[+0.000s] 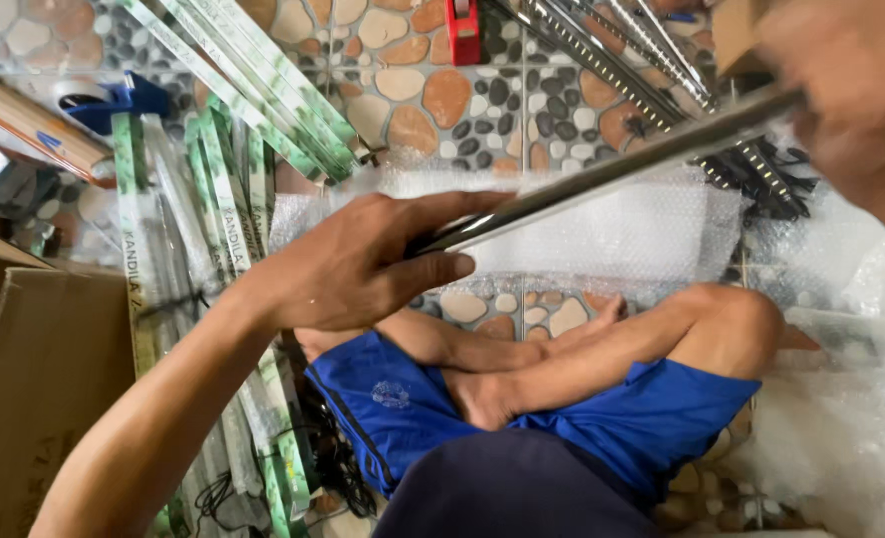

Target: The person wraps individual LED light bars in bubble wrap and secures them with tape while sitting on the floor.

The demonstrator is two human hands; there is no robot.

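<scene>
Rod (602, 171): long, thin, shiny metal, held in the air over your crossed legs (582, 349). Long axis runs diagonal, low end at centre frame, high end toward the upper right corner.

Head view:
- Your left hand (363, 261) wraps the low end, fingers curled over the top, thumb pressed along the underside. Firm pinch-grip on the rod.
- Your right hand (851, 90) is at the high end, top right, badly motion-blurred. It touches or covers the rod there, but you can't tell how the fingers sit.
- Bubble wrap (622, 234) lies flat on the pebble-pattern floor (433, 100) just behind and under the rod, more of it bunched at the right edge.
- More metal rods (612, 55) lie on the floor beyond, roughly parallel to yours, with black cables (771, 174) at their right end.
- Green-and-white sleeves (263, 80) are piled on the left, some fanned across the floor, some running down beside your left forearm.
- Cardboard box (34, 379) at the lower left, touching nothing you hold.
- Red tape dispenser (462, 30) at top centre, well apart from the rod.
- Nothing sits between your hands along the rod.
</scene>
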